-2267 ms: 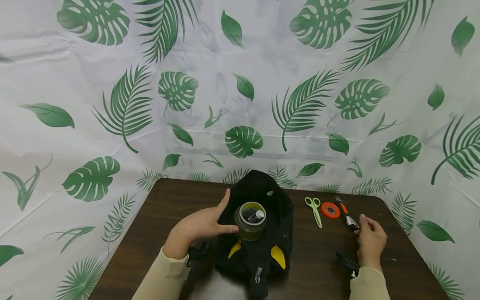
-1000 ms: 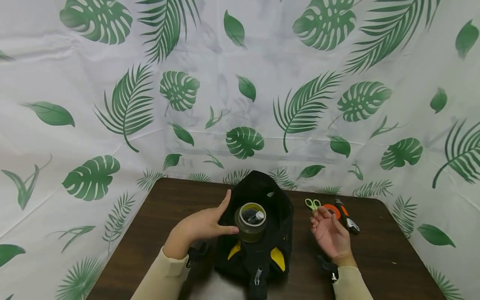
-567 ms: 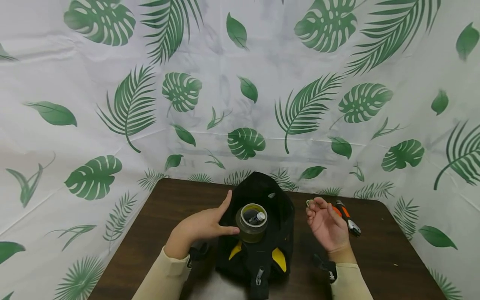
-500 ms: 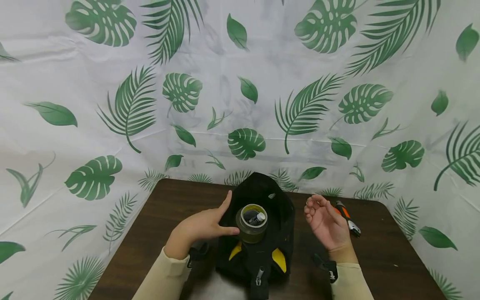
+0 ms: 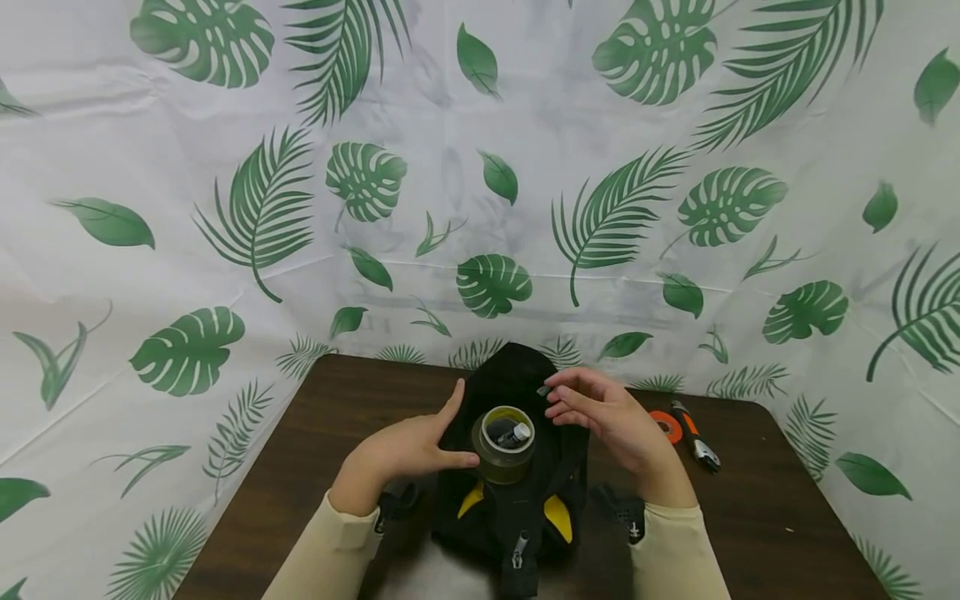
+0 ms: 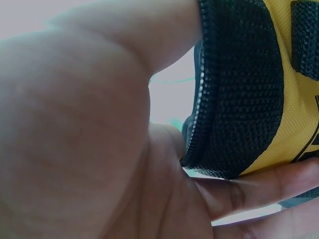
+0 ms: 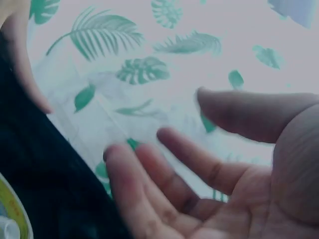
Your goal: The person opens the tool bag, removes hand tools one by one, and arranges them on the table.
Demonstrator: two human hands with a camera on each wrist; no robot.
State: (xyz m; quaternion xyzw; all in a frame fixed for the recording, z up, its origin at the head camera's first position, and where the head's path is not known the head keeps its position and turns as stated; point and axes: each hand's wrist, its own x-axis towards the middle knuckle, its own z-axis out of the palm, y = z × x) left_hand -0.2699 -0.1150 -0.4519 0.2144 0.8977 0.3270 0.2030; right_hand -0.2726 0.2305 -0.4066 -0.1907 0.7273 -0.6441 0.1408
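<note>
A black and yellow zip bag (image 5: 517, 521) stands on the table with its mouth up. My left hand (image 5: 397, 454) holds its left side; in the left wrist view the zip-edged rim (image 6: 202, 99) lies between thumb and fingers. Inside the bag mouth sits a wide roll of tape (image 5: 504, 471). A small dark item with a whitish cap (image 5: 517, 433) lies in the roll's core. My right hand (image 5: 611, 421) hovers over the bag's right edge, fingers loosely bent and apart. In the right wrist view nothing is between those fingers (image 7: 124, 184).
Right of the bag lie an orange-red round roll (image 5: 666, 427), partly behind my right hand, and a utility knife (image 5: 696, 437) with orange on its handle. The scissors seen earlier are out of sight. A leaf-print sheet (image 5: 480, 208) hangs behind the brown table (image 5: 750, 517).
My right hand moves from beside the utility knife leftward, past the scissors and orange roll, to the bag's right edge. The left hand keeps its hold on the bag.
</note>
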